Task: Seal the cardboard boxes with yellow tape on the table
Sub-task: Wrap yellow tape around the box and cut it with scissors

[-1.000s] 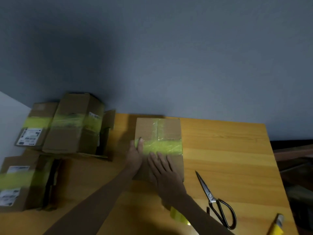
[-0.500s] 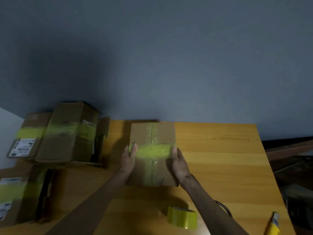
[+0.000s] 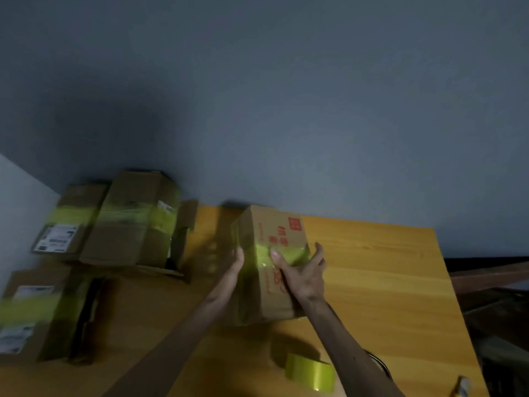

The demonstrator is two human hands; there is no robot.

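Observation:
A cardboard box (image 3: 282, 233) with red print and a band of yellow tape is tipped up on its side over the middle of the wooden table (image 3: 386, 282). My right hand (image 3: 300, 275) grips its upper face, thumb on the tape and fingers round the right edge. My left hand (image 3: 236, 260) presses flat against the box's left side. The yellow tape roll (image 3: 310, 373) lies on the table near the front edge, below my right forearm.
Several taped cardboard boxes are piled at the left: two at the back (image 3: 128, 219) and one nearer (image 3: 31, 313). Scissors handles (image 3: 379, 365) peek out behind my right forearm. A yellow-handled tool (image 3: 461, 388) lies at the front right corner. A grey wall stands behind.
The box lay flat under my hands a second ago. Both hands then took it by its sides, and it is now tipped up so that its printed face shows.

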